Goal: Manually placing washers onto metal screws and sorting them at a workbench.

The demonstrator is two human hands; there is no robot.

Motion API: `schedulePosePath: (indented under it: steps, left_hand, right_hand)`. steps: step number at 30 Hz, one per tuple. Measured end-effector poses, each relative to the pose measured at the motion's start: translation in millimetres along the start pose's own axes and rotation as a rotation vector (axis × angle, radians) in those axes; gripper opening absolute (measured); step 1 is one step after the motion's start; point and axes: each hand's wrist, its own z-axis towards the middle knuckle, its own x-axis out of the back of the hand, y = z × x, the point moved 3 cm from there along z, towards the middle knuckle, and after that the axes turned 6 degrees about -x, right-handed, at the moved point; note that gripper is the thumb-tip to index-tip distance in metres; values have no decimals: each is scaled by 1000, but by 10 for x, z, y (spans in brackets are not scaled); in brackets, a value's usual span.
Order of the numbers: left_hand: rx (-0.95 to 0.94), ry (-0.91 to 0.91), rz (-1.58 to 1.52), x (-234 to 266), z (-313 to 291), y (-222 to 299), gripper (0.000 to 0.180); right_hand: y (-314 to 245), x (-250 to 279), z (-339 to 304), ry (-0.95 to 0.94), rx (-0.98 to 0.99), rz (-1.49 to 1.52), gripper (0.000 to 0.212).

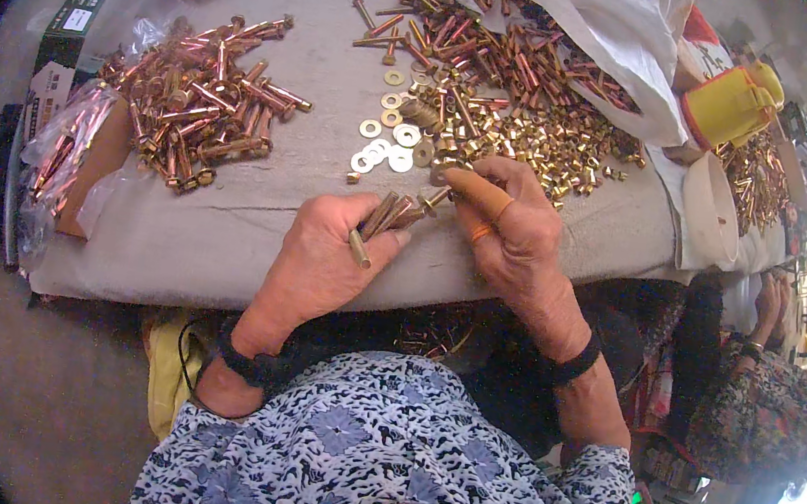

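Observation:
My left hand (pixel 317 257) is closed round several brass-coloured bolts (pixel 383 217), which stick out between thumb and fingers at different angles. Close beside it, my right hand (pixel 527 232) has its fingers pinched together at the end of one bolt (pixel 435 199). Orange finger covers (pixel 481 198) are on that hand. What its fingertips grip is too small and partly hidden to name. Just beyond both hands lie loose flat washers (pixel 404 135), some silvery and some brass, and a spread of small brass nuts (pixel 537 148).
Coppery bolts (pixel 489 51) are heaped at the back, partly under a white plastic bag (pixel 603 25). A second bolt pile (pixel 204 112) lies left, by an opened carton (pixel 97 164). Right are a yellow container (pixel 734 106) and a white bowl (pixel 711 209). Another person's patterned sleeve (pixel 757 406) shows at far right.

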Motion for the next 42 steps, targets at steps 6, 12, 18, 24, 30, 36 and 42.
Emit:
schedulePosePath:
  steps: [6,12,18,24,30,36,42]
  left_hand:
    - [-57,8,74,-32,-13,-60,17]
    - [-38,-63,74,-19,-21,-18,16]
    - [-13,-130,67,-2,-22,30,16]
    - [-59,-4,-86,-28,-46,-19,18]
    - [-70,-57,8,-125,-37,-37,18]
    - [107,-24,-222,-9,-85,-40,19]
    - [287,41,-286,122,-77,-44,18]
  right_hand:
    - [-16,74,-6,-35,-12,24,28]
    - [110,107,-90,16,-540,667,20]
    - [77,141,-114,-90,-671,682,22]
    - [80,128,-128,-146,-557,493,26]
    - [-207,-77,-69,-252,-480,420,26]
    - [-133,-4,-137,-94,-606,622,23]
    - [201,268,-98,224,-524,180,13]
